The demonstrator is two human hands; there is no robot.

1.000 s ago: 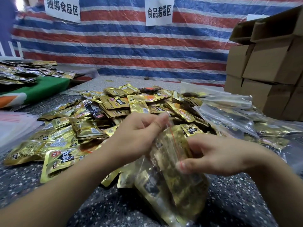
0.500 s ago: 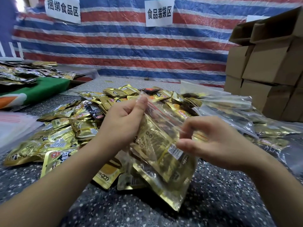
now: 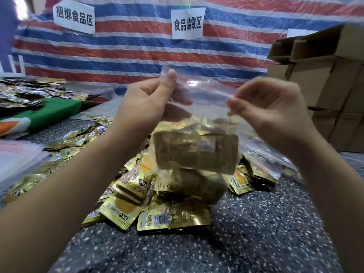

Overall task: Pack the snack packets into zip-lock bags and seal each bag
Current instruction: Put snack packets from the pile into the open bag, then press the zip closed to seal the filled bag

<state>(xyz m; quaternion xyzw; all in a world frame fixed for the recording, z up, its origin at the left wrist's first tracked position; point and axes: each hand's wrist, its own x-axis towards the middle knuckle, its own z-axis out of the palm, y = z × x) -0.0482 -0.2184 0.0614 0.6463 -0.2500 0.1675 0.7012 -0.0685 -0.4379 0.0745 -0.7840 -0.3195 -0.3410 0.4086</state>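
The person holds a clear zip-lock bag (image 3: 199,123) up in the air in front of them, above the table (image 3: 256,233). The left hand (image 3: 145,103) pinches the bag's top edge at its left corner, thumb and fingers curled onto the plastic. The right hand (image 3: 267,107) pinches the same top edge at the right corner, fingertips closed on it. The mouth of the bag stretches between the two hands; whether the strip is pressed together I cannot tell.

Gold snack packets (image 3: 197,152) sit in the lower part of the bag, hanging below both hands and between the forearms. Directly beneath the bag, a loose heap of packets (image 3: 137,192) lies on the speckled table, spreading away to the left. To the right of the heap lie more clear bags (image 3: 264,150), some with packets in them. Cardboard boxes (image 3: 325,85) are stacked at the right. A striped tarp (image 3: 137,50) with two white signs (image 3: 187,22) hangs behind.
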